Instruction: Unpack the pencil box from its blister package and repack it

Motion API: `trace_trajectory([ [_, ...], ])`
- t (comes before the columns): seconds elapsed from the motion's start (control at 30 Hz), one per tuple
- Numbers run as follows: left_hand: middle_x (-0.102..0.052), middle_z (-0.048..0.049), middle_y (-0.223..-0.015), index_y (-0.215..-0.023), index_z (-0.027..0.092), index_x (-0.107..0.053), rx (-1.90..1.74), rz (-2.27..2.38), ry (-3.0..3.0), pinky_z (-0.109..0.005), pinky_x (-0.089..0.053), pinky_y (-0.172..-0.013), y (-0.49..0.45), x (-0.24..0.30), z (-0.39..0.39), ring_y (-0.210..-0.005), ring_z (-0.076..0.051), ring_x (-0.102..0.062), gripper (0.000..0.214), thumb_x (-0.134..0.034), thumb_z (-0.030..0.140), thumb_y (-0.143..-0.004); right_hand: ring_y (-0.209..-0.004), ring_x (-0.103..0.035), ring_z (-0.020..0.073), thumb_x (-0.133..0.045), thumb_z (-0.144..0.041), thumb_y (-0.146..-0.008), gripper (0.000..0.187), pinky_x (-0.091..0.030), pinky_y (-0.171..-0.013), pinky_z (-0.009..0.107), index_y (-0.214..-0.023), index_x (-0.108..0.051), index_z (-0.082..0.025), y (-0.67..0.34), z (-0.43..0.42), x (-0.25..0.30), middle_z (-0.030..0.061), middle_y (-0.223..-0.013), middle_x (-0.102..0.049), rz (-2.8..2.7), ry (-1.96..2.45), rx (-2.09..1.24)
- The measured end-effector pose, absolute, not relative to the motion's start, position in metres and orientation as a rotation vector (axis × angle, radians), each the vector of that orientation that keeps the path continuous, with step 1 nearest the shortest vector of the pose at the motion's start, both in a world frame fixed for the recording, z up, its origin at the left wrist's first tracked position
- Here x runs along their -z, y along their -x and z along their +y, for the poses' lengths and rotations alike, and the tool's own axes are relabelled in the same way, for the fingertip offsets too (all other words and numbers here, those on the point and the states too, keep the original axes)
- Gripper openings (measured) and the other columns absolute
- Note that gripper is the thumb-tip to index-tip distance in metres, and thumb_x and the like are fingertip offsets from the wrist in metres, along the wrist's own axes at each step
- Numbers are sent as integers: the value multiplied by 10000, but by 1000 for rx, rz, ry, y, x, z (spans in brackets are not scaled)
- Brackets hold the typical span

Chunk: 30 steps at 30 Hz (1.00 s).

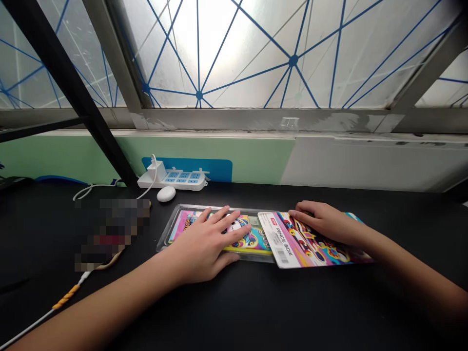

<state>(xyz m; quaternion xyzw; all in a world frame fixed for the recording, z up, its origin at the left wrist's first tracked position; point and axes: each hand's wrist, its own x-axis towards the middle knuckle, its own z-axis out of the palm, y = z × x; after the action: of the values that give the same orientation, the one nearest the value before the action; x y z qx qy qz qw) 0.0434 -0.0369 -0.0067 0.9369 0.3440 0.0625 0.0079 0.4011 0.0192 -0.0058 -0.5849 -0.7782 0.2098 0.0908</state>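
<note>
The left hand (201, 246) is laid open on a clear plastic blister tray (163, 241), its fingers spread and unclenched over a printed pencil box (256, 239). Just to the right of that hand, a glossy printed card (288, 243) is covered by the right hand (323, 224), which rests on it with a loose curl and no visible grasp. The pack is judged light and slick, with the thin tray liable to flex, so it is best taken by its edges.
</note>
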Motion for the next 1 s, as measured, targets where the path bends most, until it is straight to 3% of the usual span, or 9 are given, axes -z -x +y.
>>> trace_trajectory([
  [0.2, -311, -70, -1701, -1596, 393, -378, -70, 1012, -2842, -653, -311, -1203, -28, -13, -45, -1551, -399, -304, 689, -662, 403, -968, -756, -627, 234, -442, -715, -952, 510, -446, -676, 353, -815, -628, -261, -396, 14, 3, 38, -847, -710, -2376, 1797, -723],
  [0.37, -422, -115, -1647, -1545, 350, -476, -156, 1047, -2827, -648, -365, -1174, -30, -18, -52, -1506, -427, -387, 695, -712, 538, -919, -671, -573, 216, -440, -749, -929, 544, -408, -611, 339, -736, -567, -257, -393, 13, 2, 25, -738, -660, -2395, 1811, -718],
  [0.53, -471, -133, -1612, -1515, 325, -518, -227, 1024, -2841, -613, -395, -1160, -30, -11, -51, -1497, -417, -403, 673, -615, 663, -941, -650, -540, 210, -467, -769, -903, 564, -393, -578, 332, -687, -530, -252, -403, 14, -7, 26, -702, -632, -2405, 1870, -777],
  [0.8, -503, -146, -1572, -1411, 262, -576, -274, 1039, -2865, -604, -402, -1136, -39, -4, -51, -1453, -401, -441, 595, -549, 667, -975, -825, -661, 254, -444, -667, -974, 469, -490, -739, 380, -996, -683, -264, -385, 6, -5, 63, -951, -749, -2349, 1690, -799],
  [1.0, -509, -180, -1546, -1396, 231, -557, -273, 1030, -2892, -599, -406, -1120, -43, -3, -54, -1398, -395, -497, 603, -619, 632, -949, -722, -617, 215, -483, -675, -960, 449, -442, -623, 330, -872, -633, -261, -362, -5, 2, 32, -836, -729, -2264, 1710, -833],
])
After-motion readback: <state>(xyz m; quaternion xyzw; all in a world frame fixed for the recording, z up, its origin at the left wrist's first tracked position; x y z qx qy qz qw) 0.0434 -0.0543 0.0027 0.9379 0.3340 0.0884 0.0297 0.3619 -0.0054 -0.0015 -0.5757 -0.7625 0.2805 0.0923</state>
